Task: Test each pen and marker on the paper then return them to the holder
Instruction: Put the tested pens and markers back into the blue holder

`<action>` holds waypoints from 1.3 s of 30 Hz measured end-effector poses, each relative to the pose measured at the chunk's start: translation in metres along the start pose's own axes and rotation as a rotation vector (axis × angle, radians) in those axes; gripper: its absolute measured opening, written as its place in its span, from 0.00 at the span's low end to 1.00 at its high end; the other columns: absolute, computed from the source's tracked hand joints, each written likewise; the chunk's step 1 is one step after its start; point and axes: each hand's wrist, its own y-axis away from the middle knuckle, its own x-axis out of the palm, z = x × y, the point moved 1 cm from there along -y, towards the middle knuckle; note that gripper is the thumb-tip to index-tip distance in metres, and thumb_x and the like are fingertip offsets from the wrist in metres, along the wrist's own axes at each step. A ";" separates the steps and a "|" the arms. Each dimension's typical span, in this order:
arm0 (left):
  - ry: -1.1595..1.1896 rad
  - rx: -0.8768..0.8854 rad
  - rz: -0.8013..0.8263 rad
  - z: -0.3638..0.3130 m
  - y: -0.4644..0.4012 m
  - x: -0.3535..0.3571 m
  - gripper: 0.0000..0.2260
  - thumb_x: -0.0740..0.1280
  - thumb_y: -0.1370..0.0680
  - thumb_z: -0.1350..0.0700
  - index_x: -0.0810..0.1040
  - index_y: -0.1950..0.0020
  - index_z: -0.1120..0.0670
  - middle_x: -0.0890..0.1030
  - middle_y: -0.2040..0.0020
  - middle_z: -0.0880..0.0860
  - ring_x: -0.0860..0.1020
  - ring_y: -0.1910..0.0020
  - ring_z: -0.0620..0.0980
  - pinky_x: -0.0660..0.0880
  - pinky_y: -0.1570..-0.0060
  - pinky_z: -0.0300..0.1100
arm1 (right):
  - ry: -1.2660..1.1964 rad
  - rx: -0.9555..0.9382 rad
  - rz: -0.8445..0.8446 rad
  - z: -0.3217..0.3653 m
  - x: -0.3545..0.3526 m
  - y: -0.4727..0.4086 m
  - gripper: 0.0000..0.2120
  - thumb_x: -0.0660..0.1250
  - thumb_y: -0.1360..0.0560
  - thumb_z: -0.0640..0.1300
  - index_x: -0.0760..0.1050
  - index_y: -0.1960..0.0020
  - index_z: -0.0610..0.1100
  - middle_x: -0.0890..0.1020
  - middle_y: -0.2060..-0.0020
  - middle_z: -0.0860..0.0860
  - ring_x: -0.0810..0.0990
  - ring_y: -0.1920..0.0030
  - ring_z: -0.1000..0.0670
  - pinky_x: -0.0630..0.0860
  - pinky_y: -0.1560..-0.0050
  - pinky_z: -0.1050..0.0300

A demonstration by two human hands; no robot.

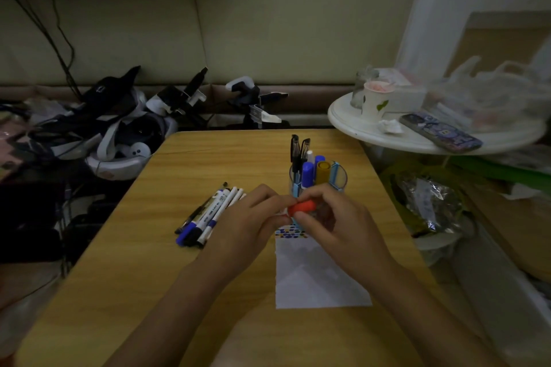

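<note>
Mid-task — red marker (301,207) in both hands over the paper (316,274).
Left hand (253,217) and right hand (331,217) pinch it; holder (340,177) partly filled, a pile (208,217) waits on the bench (208,158) — likely untested.

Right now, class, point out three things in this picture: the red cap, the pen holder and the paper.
Red cap (301,207), head view: middle of the cap, between both hands' fingers.
Pen holder (340,177), head view: clear right wall near the rim.
Paper (316,277), head view: blank centre of the sheet.
</note>
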 end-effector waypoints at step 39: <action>0.128 -0.232 0.206 0.007 -0.008 0.007 0.24 0.57 0.16 0.49 0.53 0.22 0.38 0.62 0.24 0.39 0.66 0.29 0.38 0.71 0.34 0.47 | -0.099 0.067 -0.400 -0.001 -0.050 -0.037 0.07 0.64 0.19 0.52 0.73 0.42 0.53 0.81 0.53 0.55 0.81 0.52 0.53 0.80 0.55 0.54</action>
